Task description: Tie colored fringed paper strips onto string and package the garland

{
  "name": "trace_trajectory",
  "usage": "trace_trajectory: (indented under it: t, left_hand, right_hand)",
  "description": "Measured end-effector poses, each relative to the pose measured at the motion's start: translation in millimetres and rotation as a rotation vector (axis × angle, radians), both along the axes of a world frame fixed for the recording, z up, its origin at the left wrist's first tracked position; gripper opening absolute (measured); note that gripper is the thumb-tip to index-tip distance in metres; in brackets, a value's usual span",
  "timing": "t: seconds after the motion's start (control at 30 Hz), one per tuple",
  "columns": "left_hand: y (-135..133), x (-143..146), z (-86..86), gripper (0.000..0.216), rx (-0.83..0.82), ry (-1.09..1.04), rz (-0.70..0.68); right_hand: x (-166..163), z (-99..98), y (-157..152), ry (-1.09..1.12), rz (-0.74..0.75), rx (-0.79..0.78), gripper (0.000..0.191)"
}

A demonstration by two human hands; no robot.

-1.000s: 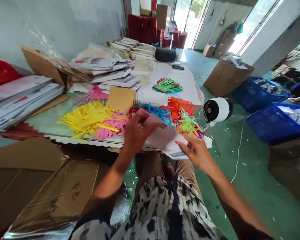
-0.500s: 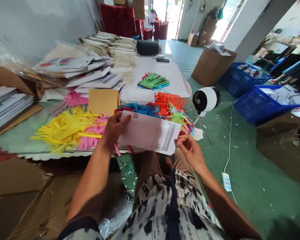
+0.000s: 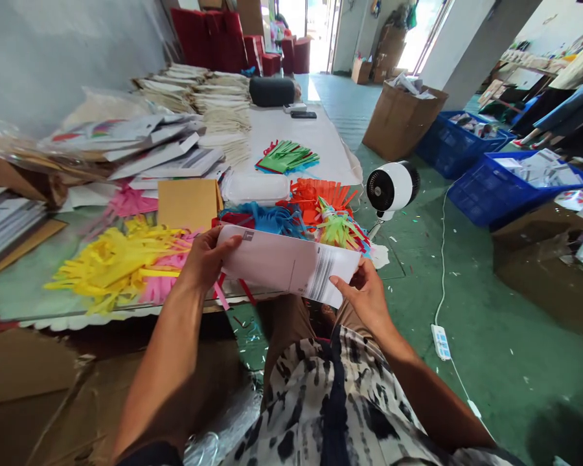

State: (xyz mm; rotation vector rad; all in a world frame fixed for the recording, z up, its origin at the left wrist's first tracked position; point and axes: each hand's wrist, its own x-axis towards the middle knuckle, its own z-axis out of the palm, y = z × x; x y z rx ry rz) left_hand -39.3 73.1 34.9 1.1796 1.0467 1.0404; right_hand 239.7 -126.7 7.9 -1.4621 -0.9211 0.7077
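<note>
Between my hands is a white printed envelope [image 3: 272,262] with dark stripes near its right end, held over my lap at the table's front edge. My left hand [image 3: 208,255] grips its left end, thumb on top. At the right end, my right hand [image 3: 362,290] pinches it with the thumb over the stripes and the fingers behind. Just beyond lie blue fringed paper strips [image 3: 267,217], orange strips [image 3: 318,194] and a light green bundle [image 3: 339,228]. Yellow fringed strips [image 3: 116,259] lie left of my left hand, with pink strips [image 3: 158,289] beside them.
A tan envelope stack [image 3: 187,204] and piles of white printed packets [image 3: 175,158] cover the table's left. Green fringed strips [image 3: 291,156] lie farther back. A white fan [image 3: 393,188] stands by the right edge. Blue crates [image 3: 510,194] and a cardboard box [image 3: 401,120] stand on the floor.
My right hand has closed onto the envelope's right end, its thumb now over the stripes. The left hand keeps its hold. The whole view has shifted slightly.
</note>
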Motion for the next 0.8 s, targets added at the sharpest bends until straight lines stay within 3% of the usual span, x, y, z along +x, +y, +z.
trace_trajectory:
  t: [0.07,0.17,0.33,0.47,0.63,0.7,0.8]
  left_hand:
    - [-0.5,0.5,0.8,0.047,-0.008,-0.005,0.005]
    - [-1.0,2.7,0.2,0.048,-0.011,-0.009,0.005]
    - [0.2,9.0,1.4,0.048,0.023,0.071,-0.05]
    - [3.1,7.3,1.3,0.052,0.033,0.121,-0.056]
    - [-5.6,-6.8,-16.2,0.048,0.002,0.141,-0.051]
    - [-10.6,-11.9,-17.3,0.049,-0.007,0.103,-0.014]
    - [-11.7,-13.6,0.5,0.05,0.021,0.018,0.011]
  right_hand:
    - [0.6,1.7,-1.7,0.064,0.012,0.03,0.046]
    - [3.2,0.5,-1.8,0.226,0.154,-0.042,0.048]
    - [7.4,-16.1,2.4,0.398,0.255,-0.124,0.048]
    - [5.9,-31.6,-2.2,0.301,0.264,-0.101,0.042]
    - [-9.0,-46.1,-14.2,0.197,0.319,-0.092,0.04]
    - [-14.2,-43.3,-18.1,0.144,0.303,-0.059,0.035]
    - [-14.5,-24.7,-21.6,0.025,0.257,0.0,0.029]
